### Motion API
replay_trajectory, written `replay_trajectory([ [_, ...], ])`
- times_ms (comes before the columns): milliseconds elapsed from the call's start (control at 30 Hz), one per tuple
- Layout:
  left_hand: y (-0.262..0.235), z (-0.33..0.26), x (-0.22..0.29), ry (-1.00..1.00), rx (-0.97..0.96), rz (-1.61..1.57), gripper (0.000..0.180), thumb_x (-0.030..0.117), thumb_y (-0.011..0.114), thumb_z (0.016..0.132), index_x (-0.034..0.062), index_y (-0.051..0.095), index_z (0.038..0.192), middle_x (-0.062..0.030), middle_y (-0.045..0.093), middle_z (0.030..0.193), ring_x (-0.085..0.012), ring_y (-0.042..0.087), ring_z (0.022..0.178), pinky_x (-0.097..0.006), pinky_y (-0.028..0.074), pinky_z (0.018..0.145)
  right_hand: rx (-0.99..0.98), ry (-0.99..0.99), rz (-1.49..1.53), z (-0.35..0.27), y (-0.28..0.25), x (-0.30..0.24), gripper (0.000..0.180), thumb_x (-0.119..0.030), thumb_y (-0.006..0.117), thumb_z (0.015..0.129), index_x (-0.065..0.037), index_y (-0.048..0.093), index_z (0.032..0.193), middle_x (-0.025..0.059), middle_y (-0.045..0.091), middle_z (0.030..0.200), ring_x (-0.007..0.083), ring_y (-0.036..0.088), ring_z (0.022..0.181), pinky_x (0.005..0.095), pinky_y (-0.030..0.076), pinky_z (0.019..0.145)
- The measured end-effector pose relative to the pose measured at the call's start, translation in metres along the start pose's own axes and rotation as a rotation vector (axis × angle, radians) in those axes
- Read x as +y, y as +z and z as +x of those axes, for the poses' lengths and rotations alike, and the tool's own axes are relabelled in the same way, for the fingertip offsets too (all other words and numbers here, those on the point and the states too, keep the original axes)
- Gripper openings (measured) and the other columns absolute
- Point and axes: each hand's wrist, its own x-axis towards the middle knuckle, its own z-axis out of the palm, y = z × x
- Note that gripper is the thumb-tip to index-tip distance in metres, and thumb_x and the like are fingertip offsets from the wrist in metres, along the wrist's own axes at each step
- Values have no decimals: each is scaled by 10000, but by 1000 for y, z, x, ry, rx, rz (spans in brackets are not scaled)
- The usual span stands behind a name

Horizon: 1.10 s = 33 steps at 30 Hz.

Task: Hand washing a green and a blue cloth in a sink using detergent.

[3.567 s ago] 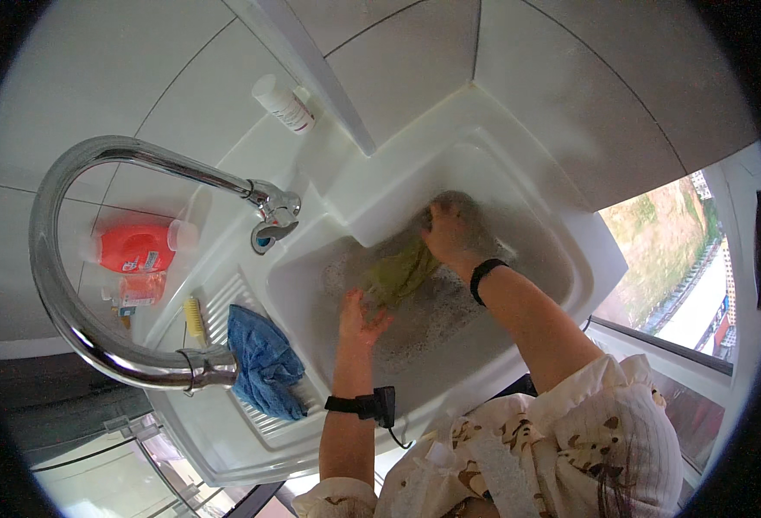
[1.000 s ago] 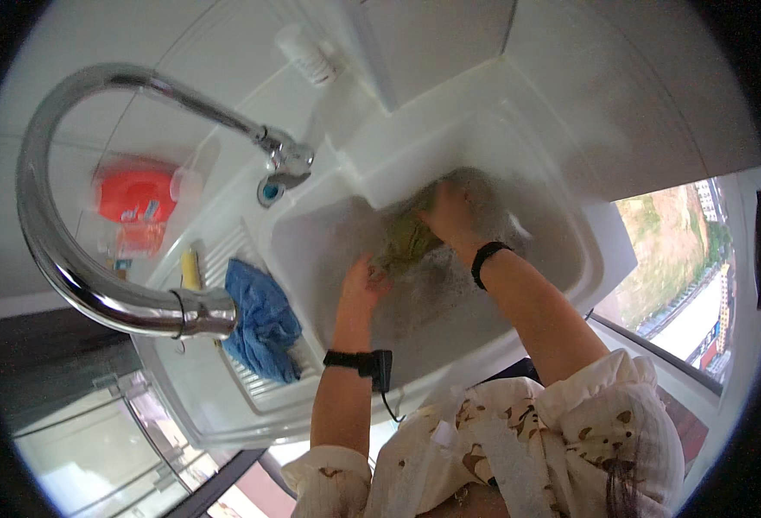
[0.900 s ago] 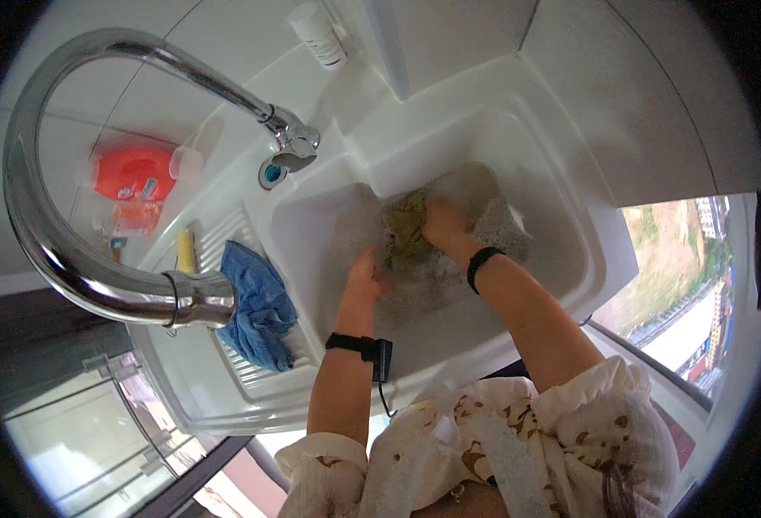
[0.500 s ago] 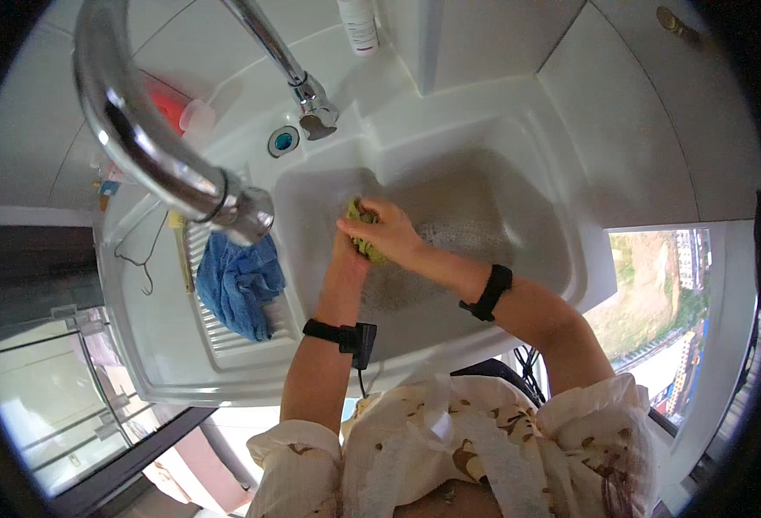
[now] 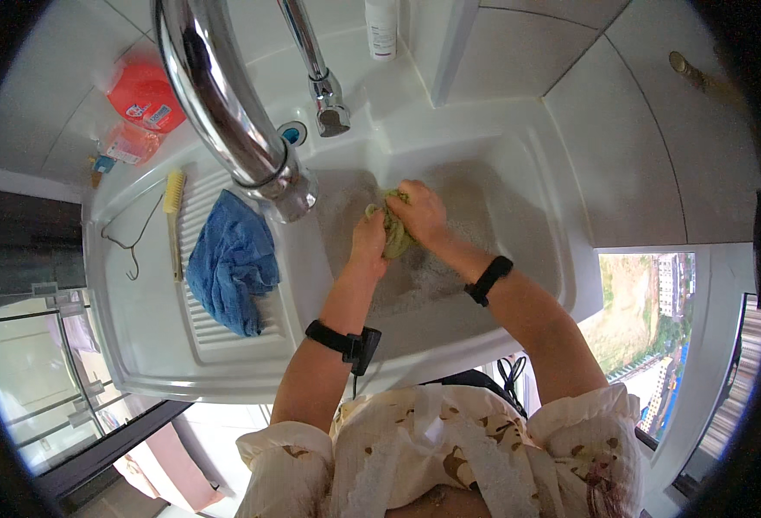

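Both hands clench a green cloth (image 5: pixel 395 231) over soapy water at the centre of the frame, inside a white sink (image 5: pixel 553 259). The left hand (image 5: pixel 368 243) grips its lower end, the right hand (image 5: pixel 417 212) its top. A blue towel (image 5: pixel 229 263) lies on the drainboard at left, beside a yellow brush (image 5: pixel 173 216); a chrome faucet (image 5: pixel 225 95) arches across the upper left.
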Motion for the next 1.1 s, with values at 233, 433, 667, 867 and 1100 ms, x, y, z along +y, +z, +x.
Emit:
replay_trajectory([
  [233,-48,24,-7,-350,182,258,528,291,476,845,60,272,1274,-149,296,1286,-321,405,1093,-485,393,832,98,171,-165,29,19,136,619,-331,606,750,-82,328,1243,209,449,1116,334,413,1064,444,423,810],
  [433,-77,68,-42,-545,232,99,377,385,418,858,97,489,1091,-99,494,1117,-280,417,1099,-549,272,891,-534,491,-12,22,63,99,564,-131,562,714,-78,390,1249,216,504,1069,297,522,939,400,453,750],
  [667,-68,21,-16,-292,13,-256,480,417,387,853,85,412,1199,-97,458,1180,-260,447,1083,-436,393,866,-358,-167,224,-49,16,-31,379,-145,569,713,-34,483,1065,178,503,1018,257,512,883,323,414,780],
  [867,-15,-39,15,-41,-174,-177,367,333,333,904,47,461,1094,-90,512,1084,-237,514,993,-399,446,823,162,-81,777,-27,32,2,362,-224,607,751,-33,488,1035,137,481,1030,229,474,971,322,379,845],
  [1100,-5,-45,21,-99,-142,-137,430,409,520,821,64,467,1071,-76,541,1000,-217,555,897,-371,475,768,-190,347,1286,-44,-3,-31,184,-178,602,771,-55,528,888,47,531,849,136,522,771,288,440,674],
])
